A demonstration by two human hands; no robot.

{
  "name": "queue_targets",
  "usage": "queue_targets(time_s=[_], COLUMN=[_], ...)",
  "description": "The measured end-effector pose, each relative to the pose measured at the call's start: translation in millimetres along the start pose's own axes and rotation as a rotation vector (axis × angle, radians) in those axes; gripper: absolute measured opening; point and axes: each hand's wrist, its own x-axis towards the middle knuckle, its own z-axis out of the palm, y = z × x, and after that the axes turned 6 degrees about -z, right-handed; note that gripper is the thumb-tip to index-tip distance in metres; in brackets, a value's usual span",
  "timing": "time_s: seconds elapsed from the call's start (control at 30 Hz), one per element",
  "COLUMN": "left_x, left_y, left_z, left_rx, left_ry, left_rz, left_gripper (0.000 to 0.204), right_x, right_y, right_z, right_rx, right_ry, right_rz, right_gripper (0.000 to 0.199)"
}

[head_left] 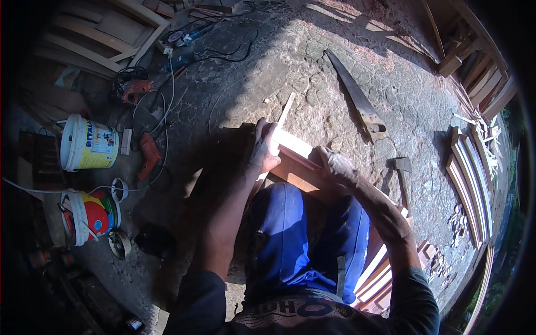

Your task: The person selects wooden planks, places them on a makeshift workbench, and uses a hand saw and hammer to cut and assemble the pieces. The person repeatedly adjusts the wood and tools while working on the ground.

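A short piece of wood point(295, 146), bright in the sunlight on its upper face, lies in front of my knees. My left hand point(265, 146) is closed round its left end, beside a thin wooden strip point(286, 109) that sticks out beyond. At the other end, my right hand point(337, 164) grips the wood with bent fingers. Below it, a wider brown board point(296, 174) shows between my hands and my knees. My palms and fingers hide where the pieces meet.
Ahead on the rough floor lies a hand saw point(357, 92); a hatchet-like tool point(402, 174) rests to the right. Curved wooden strips point(470, 187) are stacked farther right. Left are a white-and-yellow bucket point(92, 144), a colourful bucket point(95, 218), an orange power tool point(149, 156) and cords.
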Motion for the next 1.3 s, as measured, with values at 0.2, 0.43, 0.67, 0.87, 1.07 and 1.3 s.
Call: queue_targets(time_s=[0.2, 0.43, 0.67, 0.87, 1.07, 1.3], left_x=[7, 8, -13, -101, -286, -460], left_y=[-8, -15, -33, -83, -252, -393], left_z=[15, 13, 18, 24, -4, -19], left_rx=[-0.018, 0.042, 0.159, -0.205, -0.247, -0.076], left_ry=[0.072, 0.056, 0.104, 0.284, 0.924, 1.24], left_rz=[0.046, 0.019, 0.095, -0.123, -0.913, -1.597], left_gripper=[0.096, 0.104, 0.106, 0.088, 0.058, 0.085], right_x=[-1, 3, 9, 17, 21, 10], right_y=[18, 6, 15, 65, 105, 75], right_z=[15, 8, 36, 83, 61, 65], right_rx=[-0.008, 0.016, 0.173, -0.18, -0.072, -0.061], right_ry=[0.066, 0.19, 0.042, 0.012, 0.026, 0.068], right_rz=[-0.064, -0.055, -0.102, -0.147, -0.162, -0.189], right_gripper=[0.073, 0.043, 0.081, 0.104, 0.102, 0.089])
